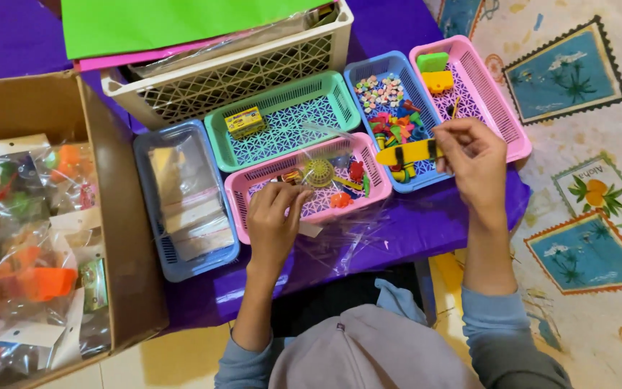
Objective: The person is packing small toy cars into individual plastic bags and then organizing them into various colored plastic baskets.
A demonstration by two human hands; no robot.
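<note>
My right hand (pixel 473 162) pinches a yellow toy with black bands (pixel 410 152) and holds it over the blue basket (pixel 358 72) of small colourful pieces. My left hand (pixel 273 220) grips the edge of a clear plastic bag (pixel 332 173). Inside the bag show a yellow round grid piece (pixel 319 173) and small red and orange toys. The bag hangs over the front pink basket (pixel 239 189).
A cardboard box (pixel 120 216) of bagged toys stands at left. Behind are a green basket (pixel 340 97) with a small yellow box (pixel 245 122), a blue basket (pixel 142 155) of clear bags, a pink basket (pixel 494 90) and a white crate (pixel 253 68) under green paper (pixel 167 21).
</note>
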